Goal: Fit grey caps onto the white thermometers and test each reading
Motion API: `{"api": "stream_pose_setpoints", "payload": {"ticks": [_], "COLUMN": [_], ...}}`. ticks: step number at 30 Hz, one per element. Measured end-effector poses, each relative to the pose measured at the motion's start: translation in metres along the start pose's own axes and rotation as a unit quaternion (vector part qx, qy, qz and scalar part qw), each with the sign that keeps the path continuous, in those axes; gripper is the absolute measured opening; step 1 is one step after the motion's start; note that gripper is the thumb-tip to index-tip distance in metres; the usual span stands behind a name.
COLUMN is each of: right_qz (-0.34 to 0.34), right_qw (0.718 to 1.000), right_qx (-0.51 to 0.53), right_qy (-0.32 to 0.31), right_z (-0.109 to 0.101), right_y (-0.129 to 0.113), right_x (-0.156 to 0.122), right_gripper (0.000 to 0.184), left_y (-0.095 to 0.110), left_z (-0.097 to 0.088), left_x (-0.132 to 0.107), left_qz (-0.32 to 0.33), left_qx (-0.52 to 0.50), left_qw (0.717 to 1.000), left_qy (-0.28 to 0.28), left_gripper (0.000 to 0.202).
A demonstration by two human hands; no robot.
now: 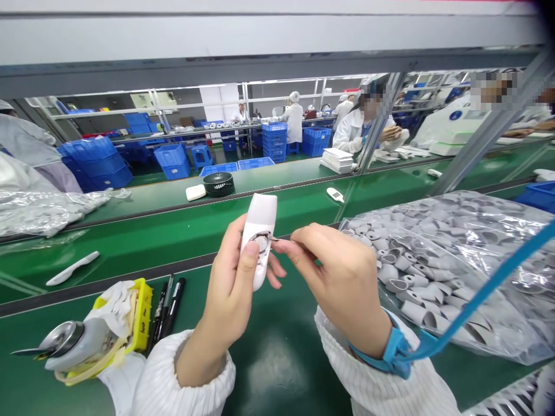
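My left hand [232, 289] is closed around a white plastic handheld housing [259, 231], held upright above the green bench, thumb pressed on its front. My right hand [342, 277] pinches a thin metal tool [281, 237] whose tip touches the small round opening in the housing's front. A blue antistatic strap [396, 349] circles my right wrist, and its blue cord [485, 289] runs off to the right.
A clear bag of several grey plastic caps [451, 260] lies at right. A yellow holder [141, 312], black pens [167, 309] and a silver-topped bottle [73, 344] sit at left. On the green conveyor [173, 231] lie a white part [71, 267] and a black fan [218, 183]. Other workers sit beyond.
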State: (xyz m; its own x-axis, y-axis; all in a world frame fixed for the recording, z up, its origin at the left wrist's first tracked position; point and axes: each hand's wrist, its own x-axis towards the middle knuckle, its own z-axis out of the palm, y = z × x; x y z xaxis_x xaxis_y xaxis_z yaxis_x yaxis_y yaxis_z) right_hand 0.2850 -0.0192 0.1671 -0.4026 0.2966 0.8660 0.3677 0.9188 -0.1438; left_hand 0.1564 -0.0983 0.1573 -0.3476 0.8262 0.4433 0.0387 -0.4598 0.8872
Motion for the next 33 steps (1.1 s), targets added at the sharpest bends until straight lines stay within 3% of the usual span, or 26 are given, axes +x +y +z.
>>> {"api": "stream_pose_setpoints", "payload": {"ticks": [6, 9, 12, 15, 18, 21, 25, 30, 33], "right_qz": [-0.002, 0.023, 0.027, -0.053, -0.138, -0.16, -0.167, -0.129, -0.079], "right_qw": [1.0, 0.991, 0.973, 0.982, 0.983, 0.983, 0.983, 0.984, 0.98], "right_qx": [-0.008, 0.128, 0.225, 0.181, 0.119, 0.082, 0.06, 0.117, 0.14], "right_qy": [0.003, -0.032, -0.041, -0.006, -0.015, -0.028, -0.052, 0.031, 0.114], "right_z": [0.004, 0.006, 0.008, 0.008, 0.007, 0.002, -0.005, 0.002, 0.006], "right_y": [0.002, 0.004, 0.008, 0.012, 0.015, 0.017, 0.019, 0.021, 0.021], "right_x": [0.0, 0.002, 0.006, 0.008, 0.008, 0.009, 0.011, 0.007, -0.001], "right_gripper": [0.039, 0.042, 0.039, 0.018, 0.025, 0.031, 0.025, 0.022, 0.011], "left_y": [0.004, 0.007, 0.008, 0.004, 0.0, 0.001, 0.003, 0.003, 0.003], "left_z": [-0.005, -0.008, -0.009, -0.008, -0.007, -0.007, -0.005, -0.002, -0.001], "left_x": [-0.001, 0.0, 0.004, 0.008, 0.008, 0.006, 0.003, 0.0, -0.002], "left_qz": [0.016, -0.069, -0.159, -0.187, -0.187, -0.193, -0.21, -0.205, -0.192], "left_qx": [0.051, -0.045, -0.15, -0.178, -0.185, -0.169, -0.113, -0.115, -0.129], "left_qw": [0.999, 0.996, 0.972, 0.961, 0.955, 0.956, 0.96, 0.958, 0.964], "left_qy": [0.001, -0.037, -0.088, -0.103, -0.135, -0.145, -0.144, -0.164, -0.132], "left_gripper": [0.023, 0.019, 0.026, 0.02, 0.018, 0.018, 0.019, 0.027, 0.045]}}
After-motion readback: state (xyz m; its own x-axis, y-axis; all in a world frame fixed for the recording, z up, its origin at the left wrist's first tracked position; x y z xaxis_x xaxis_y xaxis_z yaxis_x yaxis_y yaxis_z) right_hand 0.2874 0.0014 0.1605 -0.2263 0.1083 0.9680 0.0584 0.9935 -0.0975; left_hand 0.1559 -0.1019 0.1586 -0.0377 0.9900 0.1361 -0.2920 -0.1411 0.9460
